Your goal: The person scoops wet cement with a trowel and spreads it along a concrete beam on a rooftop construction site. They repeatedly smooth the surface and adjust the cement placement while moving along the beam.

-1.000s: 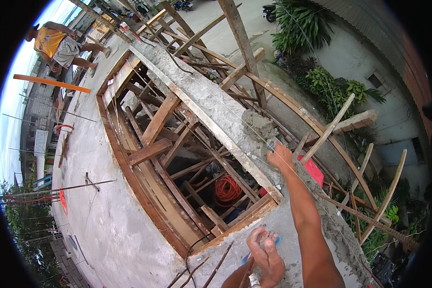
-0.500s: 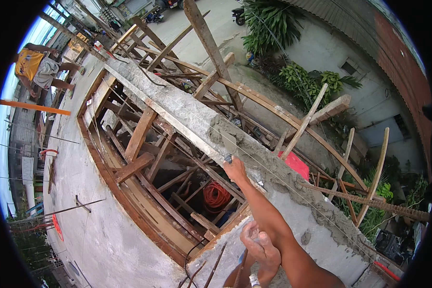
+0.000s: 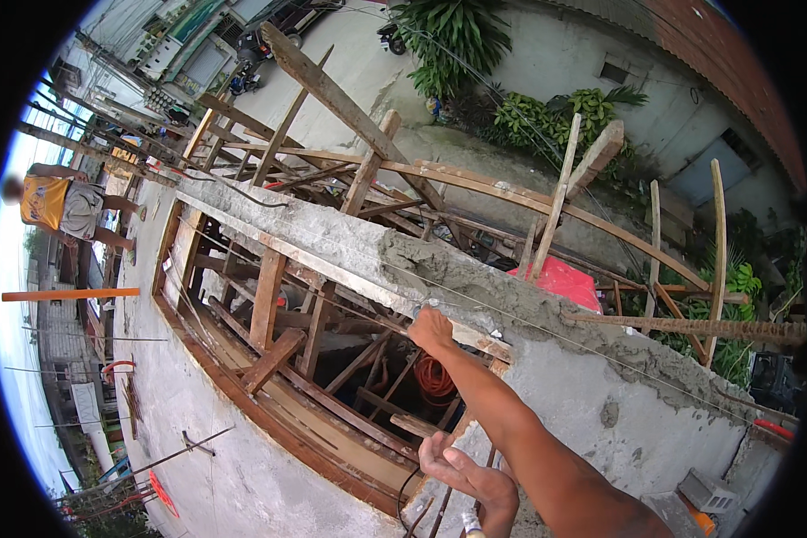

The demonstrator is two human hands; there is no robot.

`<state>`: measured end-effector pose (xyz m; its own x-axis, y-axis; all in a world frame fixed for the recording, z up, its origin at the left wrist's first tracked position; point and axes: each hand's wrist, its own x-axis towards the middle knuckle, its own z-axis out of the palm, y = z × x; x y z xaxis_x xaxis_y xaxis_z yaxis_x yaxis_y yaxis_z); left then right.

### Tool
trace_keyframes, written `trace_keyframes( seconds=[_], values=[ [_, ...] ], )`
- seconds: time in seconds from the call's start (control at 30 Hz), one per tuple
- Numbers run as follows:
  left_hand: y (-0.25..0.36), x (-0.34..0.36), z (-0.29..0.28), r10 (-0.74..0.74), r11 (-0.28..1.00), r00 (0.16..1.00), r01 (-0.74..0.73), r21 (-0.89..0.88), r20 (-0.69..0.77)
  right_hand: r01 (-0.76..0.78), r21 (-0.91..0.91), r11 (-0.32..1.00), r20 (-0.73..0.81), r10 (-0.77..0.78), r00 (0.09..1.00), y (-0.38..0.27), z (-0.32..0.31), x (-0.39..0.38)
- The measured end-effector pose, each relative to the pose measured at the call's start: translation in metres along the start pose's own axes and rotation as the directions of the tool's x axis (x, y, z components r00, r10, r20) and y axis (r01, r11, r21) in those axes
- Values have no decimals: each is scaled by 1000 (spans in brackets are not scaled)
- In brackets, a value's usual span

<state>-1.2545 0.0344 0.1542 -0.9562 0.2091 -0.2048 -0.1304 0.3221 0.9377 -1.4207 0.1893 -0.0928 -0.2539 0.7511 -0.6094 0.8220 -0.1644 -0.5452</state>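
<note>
Here, a small hand tool (image 3: pixel 416 311) with a greyish handle sits over the near edge of a long concrete ledge (image 3: pixel 318 226), just beside a rough band of wet mortar (image 3: pixel 448 266); its blade is hard to make out. The right hand (image 3: pixel 433 330) has its grip wrapped firmly round that handle, fist curled, with the bare arm reaching up from the lower right. Nearer the body, the left hand (image 3: pixel 475 473) turns its palm upward beside the right forearm, its grip slack, fingers loosely bent and holding nothing that shows.

Below the ledge, timber props (image 3: pixel 266 300) cross inside a wood-edged opening, and a coil of orange-red hose (image 3: pixel 434 378) lies down in it, near the right forearm. Beyond the mortar are a red sheet (image 3: pixel 560 282) and a rusty ribbed bar (image 3: pixel 690 327), with more wooden poles rising behind. Far to the left, a person in a yellow top (image 3: pixel 43 204) stands near an orange plank (image 3: pixel 72 294).
</note>
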Motion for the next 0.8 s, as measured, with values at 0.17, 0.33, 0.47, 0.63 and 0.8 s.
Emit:
trace_keyframes(
  seconds=[0.17,0.33,0.47,0.63,0.8],
  values=[
    [-4,-48,-10,164,977,962,-190,102,216,-61,199,978,53,52,997,96,-46,-61],
    [-19,-104,-30,119,970,959,-168,176,259,-67,60,996,-41,70,997,246,-104,-229],
    [-57,-162,-66,-25,972,920,-70,226,392,-262,-86,961,-154,247,957,471,-117,-381],
    [-124,-244,-104,11,957,787,-187,221,617,-220,-190,957,-338,146,930,626,-61,-429],
    [-146,-275,-122,47,935,718,-277,223,694,-136,-328,935,6,146,989,611,7,-534]
  ],
)
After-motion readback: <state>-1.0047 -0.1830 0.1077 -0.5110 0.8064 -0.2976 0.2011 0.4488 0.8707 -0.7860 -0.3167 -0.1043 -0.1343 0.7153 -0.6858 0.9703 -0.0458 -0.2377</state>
